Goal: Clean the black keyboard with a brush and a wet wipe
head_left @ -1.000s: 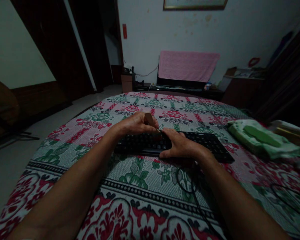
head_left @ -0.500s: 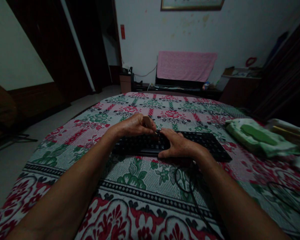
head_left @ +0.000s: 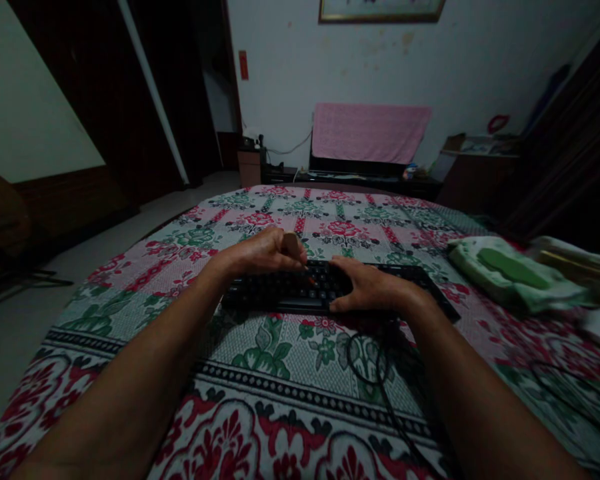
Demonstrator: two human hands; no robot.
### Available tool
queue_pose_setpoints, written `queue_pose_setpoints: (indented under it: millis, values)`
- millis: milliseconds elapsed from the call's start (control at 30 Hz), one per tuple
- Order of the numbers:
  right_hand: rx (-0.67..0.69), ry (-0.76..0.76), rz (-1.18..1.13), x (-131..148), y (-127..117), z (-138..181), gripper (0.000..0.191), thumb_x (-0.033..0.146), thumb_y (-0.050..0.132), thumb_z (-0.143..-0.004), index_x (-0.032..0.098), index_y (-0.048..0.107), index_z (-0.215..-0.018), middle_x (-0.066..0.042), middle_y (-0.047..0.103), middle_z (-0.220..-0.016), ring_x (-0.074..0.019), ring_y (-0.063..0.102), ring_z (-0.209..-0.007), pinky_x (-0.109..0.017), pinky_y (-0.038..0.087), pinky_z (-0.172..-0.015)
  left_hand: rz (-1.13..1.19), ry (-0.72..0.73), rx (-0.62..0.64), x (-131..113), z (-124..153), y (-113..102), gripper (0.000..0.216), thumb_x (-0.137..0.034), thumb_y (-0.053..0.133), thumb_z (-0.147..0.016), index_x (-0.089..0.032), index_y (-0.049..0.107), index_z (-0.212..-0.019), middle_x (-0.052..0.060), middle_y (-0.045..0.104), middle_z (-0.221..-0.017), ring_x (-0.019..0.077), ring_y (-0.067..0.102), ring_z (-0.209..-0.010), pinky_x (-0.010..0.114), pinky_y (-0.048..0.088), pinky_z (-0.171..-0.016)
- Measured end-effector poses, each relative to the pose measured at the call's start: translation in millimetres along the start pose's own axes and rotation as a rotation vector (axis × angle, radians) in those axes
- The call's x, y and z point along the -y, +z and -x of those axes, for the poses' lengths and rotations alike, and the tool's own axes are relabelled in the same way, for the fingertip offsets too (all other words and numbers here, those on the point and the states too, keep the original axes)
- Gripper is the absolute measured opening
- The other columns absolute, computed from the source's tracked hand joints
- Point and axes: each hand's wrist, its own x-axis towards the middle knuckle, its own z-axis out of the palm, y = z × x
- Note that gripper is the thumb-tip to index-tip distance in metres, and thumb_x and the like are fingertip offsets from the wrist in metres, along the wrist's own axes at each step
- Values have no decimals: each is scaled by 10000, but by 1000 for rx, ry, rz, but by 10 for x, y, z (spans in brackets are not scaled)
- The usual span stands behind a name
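A black keyboard lies across the patterned bedspread in front of me. My left hand is closed around a small brush with a flat brown handle. The brush slants down to the right, and its dim reddish tip is over the keys near the keyboard's middle. My right hand rests on the keyboard right of the brush, thumb near the front edge and fingers reaching toward the back edge. Thumb and fingers are spread apart, with part of the keyboard under the hand.
A looped black cable runs over the bedspread below my right hand. To the right lies a green and white wipes pack. Beyond the bed, a pink towel hangs over a dark screen by the wall.
My left hand has moved the brush slightly left over the keys. My right hand has shifted a little right along the keyboard, uncovering more keys between the hands.
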Motion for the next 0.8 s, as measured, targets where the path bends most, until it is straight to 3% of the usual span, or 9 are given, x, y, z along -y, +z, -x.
queue_pose_setpoints:
  millis: [133,233,333,400,467,567,800]
  values:
    - [-30,-13,-47,-7,-42,5,736,466,724,-619,225,495,-1275,-85,564,-1265,-289,540,-1126,-392,434,-961,-9,-30,-33,-27,34,-48,115,-255,687,-696,-150,693,-741,36,698,-831,131,616,-745,239,471,-678]
    - [-134,-42,-94,63,-172,33,400,416,581,-759,206,625,-1096,-53,661,-1069,-240,608,-970,-333,474,-845,48,-10,-55,-51,16,-11,125,-264,690,-696,-148,688,-742,44,697,-873,131,618,-757,248,476,-687]
    - [-183,-62,-141,137,-295,66,321,411,436,-846,198,672,-889,-15,677,-837,-192,623,-791,-297,476,-715,74,12,-30,-23,-8,20,121,-265,686,-702,-148,683,-730,46,693,-891,124,614,-754,249,474,-683]
    - [-156,-58,-119,142,-315,73,283,386,454,-837,204,672,-834,-3,668,-774,-179,618,-747,-286,471,-689,35,-1,-10,13,0,-5,118,-261,689,-697,-149,687,-733,37,691,-848,124,610,-737,247,470,-676]
    - [-117,-29,-52,99,-275,61,201,336,549,-777,216,675,-879,-16,686,-860,-198,623,-809,-304,477,-744,-3,-28,-5,32,22,-50,135,-267,692,-694,-150,696,-762,31,688,-811,127,607,-722,246,466,-668]
    - [-83,18,-9,-20,-151,23,421,331,676,-673,238,627,-1080,-54,658,-1085,-245,612,-947,-353,478,-844,11,-25,-33,1,35,-63,160,-286,692,-699,-148,700,-779,39,692,-845,127,609,-733,243,467,-671]
    - [-20,-23,-1,-112,-23,0,768,494,750,-576,245,488,-1254,-79,568,-1226,-297,552,-1091,-426,456,-934,59,36,2,-74,-19,103,102,-255,680,-714,-156,691,-739,33,689,-857,121,607,-739,242,467,-674]
